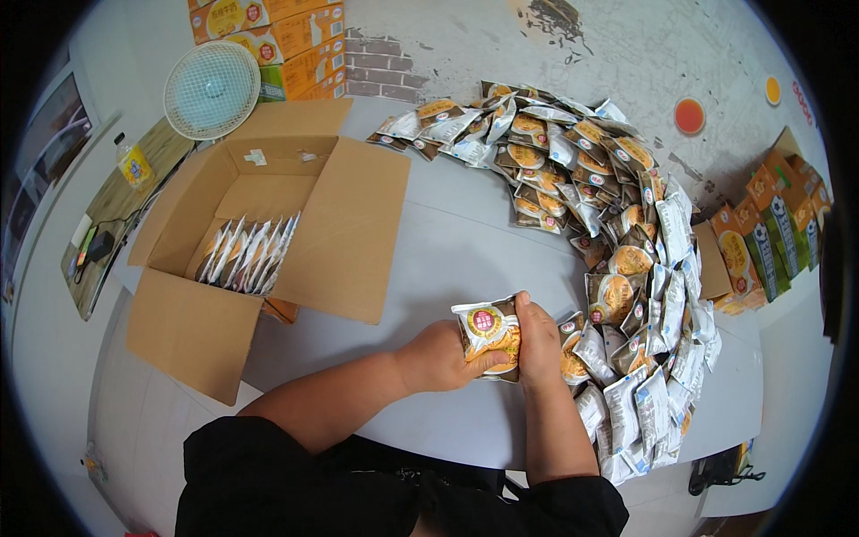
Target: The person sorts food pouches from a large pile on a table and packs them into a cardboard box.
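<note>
Above the front part of the grey table (443, 255), my left hand (435, 359) and my right hand (539, 342) both grip a brown and white drink pouch (493, 339) from its two sides. Its printed front faces up, and any further pouch behind it is hidden. To the left stands an open cardboard box (268, 191) with its flaps folded out. A row of pouches (248, 255) stands on edge inside it. A large curved pile of similar pouches (597, 168) runs from the back of the table down its right side, close to my right hand.
A white and blue fan (212, 90) stands behind the box, beside stacked orange cartons (302, 54). On a wooden side table at the left are a yellow-labelled bottle (134, 161) and a black adapter (100, 246). More orange and green cartons (758, 235) are at the right.
</note>
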